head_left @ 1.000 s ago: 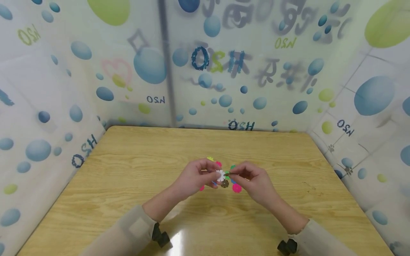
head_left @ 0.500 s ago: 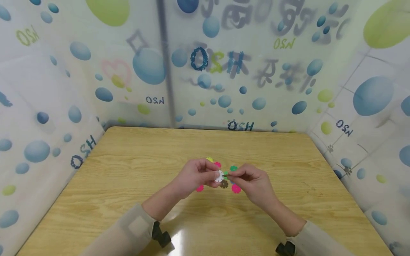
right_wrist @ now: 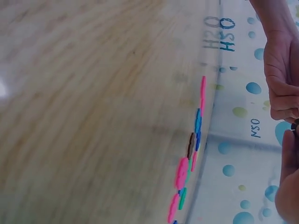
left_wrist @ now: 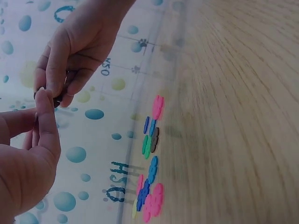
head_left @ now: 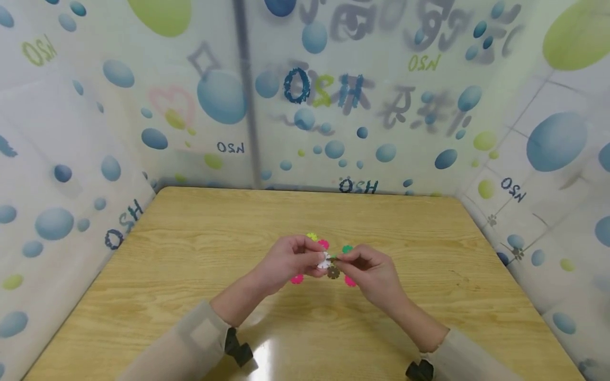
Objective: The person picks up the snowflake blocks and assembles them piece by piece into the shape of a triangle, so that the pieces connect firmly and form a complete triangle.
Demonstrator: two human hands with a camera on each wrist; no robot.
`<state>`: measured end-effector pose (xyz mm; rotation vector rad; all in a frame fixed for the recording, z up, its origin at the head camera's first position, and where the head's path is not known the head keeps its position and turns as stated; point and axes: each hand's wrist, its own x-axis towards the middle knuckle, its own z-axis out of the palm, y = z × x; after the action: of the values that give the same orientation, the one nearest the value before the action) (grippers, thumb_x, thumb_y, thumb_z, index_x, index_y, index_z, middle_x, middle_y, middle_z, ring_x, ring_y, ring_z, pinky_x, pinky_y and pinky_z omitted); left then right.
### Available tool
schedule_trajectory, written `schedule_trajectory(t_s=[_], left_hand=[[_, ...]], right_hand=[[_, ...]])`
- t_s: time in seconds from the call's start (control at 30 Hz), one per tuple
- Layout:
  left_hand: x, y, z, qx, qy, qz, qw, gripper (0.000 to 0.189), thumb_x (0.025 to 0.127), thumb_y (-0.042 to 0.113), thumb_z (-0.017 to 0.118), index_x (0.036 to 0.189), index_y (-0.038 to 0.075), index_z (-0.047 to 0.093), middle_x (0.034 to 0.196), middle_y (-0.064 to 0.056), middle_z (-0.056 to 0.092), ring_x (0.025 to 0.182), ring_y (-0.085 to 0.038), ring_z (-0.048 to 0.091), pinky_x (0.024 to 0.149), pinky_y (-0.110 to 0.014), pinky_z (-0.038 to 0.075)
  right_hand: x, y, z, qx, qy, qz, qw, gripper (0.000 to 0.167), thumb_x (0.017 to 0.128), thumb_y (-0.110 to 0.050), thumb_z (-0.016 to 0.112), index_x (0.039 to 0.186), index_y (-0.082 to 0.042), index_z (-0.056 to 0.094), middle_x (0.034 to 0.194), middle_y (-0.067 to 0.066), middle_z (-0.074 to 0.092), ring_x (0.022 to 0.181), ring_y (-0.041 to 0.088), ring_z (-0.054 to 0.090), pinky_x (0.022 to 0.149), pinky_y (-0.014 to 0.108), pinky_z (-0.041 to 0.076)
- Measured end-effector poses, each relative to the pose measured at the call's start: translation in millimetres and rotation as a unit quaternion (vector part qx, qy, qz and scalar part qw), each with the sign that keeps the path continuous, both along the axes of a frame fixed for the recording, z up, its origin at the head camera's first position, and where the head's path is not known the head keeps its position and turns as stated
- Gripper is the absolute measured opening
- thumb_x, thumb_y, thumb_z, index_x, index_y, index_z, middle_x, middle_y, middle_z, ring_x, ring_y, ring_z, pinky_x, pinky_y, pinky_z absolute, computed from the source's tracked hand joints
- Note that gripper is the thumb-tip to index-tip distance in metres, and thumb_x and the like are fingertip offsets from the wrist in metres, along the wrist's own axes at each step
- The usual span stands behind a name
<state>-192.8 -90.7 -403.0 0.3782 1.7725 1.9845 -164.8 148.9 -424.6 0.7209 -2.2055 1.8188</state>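
Observation:
My left hand [head_left: 285, 265] pinches a white notched snowflake disc [head_left: 324, 262] between thumb and fingers, its toothed face toward the head camera. Opposite it, my right hand [head_left: 376, 272] pinches a dark brown snowflake disc [head_left: 333, 259] turned edge-on, its edge right at the white disc's rim. Both hands are raised over the table, fingertips close together. In the right wrist view the dark disc [right_wrist: 294, 125] shows only as a small piece between the hands. Fingers cover much of both discs. Below lies another brown disc [head_left: 333, 273].
Several loose snowflake discs lie on the wooden table [head_left: 214, 227] under the hands: a yellow disc [head_left: 312, 236], a green disc [head_left: 347, 248], a pink disc [head_left: 297, 279] and blue discs [left_wrist: 153, 169]. Patterned curtains [head_left: 305, 143] enclose the table's back and sides.
The right hand has shifted slightly left, bringing the brown disc in against the white one. The white disc has tilted a little; the left hand is almost still.

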Motion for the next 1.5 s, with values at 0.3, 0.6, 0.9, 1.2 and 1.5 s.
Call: schedule_trajectory(t_s=[0.3,0.6,0.9,1.2,1.5], left_hand=[[-0.7,-6.3,-1.2,-0.103,0.093,0.000,0.9903,0.032,0.102,0.014,0.079,0.130,0.001,0.070,0.114,-0.014,0.075,0.095,-0.022,0.080,0.085,-0.040,0.068],[0.6,-4.3,-4.9,-0.199,0.240,0.006,0.9503,0.040,0.095,0.019,0.088,0.132,0.010,0.076,0.114,-0.006,0.078,0.089,-0.013,0.072,0.075,-0.025,0.062],[2.2,-6.1,-8.5,-0.207,0.286,0.012,0.9356,0.037,0.096,0.017,0.087,0.131,0.014,0.078,0.109,-0.002,0.076,0.085,-0.010,0.068,0.073,-0.026,0.062],[4.3,-12.4,-10.8,-0.223,0.223,0.024,0.9487,0.039,0.097,0.019,0.086,0.134,0.024,0.076,0.117,0.002,0.076,0.092,-0.016,0.070,0.068,-0.031,0.062],[4.8,-14.3,-13.2,-0.225,0.206,0.017,0.9523,0.037,0.098,0.022,0.085,0.134,0.024,0.075,0.113,0.002,0.075,0.095,-0.017,0.070,0.070,-0.031,0.062]], right_hand=[[-4.8,1.1,-1.1,0.053,-0.031,-0.029,0.9977,0.010,0.097,-0.004,0.082,0.106,-0.009,0.081,0.105,0.010,0.075,0.084,0.007,0.069,0.071,0.025,0.062],[-5.7,3.1,3.5,0.083,-0.055,-0.048,0.9939,0.010,0.099,-0.009,0.082,0.108,-0.013,0.079,0.105,0.006,0.077,0.085,0.009,0.070,0.069,0.028,0.063],[-7.5,7.8,-0.9,0.117,-0.088,-0.030,0.9887,0.011,0.101,-0.013,0.081,0.111,-0.014,0.077,0.106,0.006,0.077,0.087,0.013,0.069,0.073,0.027,0.062],[-24.2,49.6,-6.8,0.257,-0.176,-0.018,0.9500,0.017,0.106,-0.018,0.074,0.121,-0.009,0.075,0.110,0.004,0.075,0.094,0.017,0.067,0.075,0.027,0.058],[-37.7,69.7,-23.2,0.292,-0.247,-0.021,0.9236,0.022,0.102,-0.014,0.078,0.123,-0.010,0.075,0.107,0.006,0.072,0.096,0.020,0.064,0.080,0.033,0.053]])
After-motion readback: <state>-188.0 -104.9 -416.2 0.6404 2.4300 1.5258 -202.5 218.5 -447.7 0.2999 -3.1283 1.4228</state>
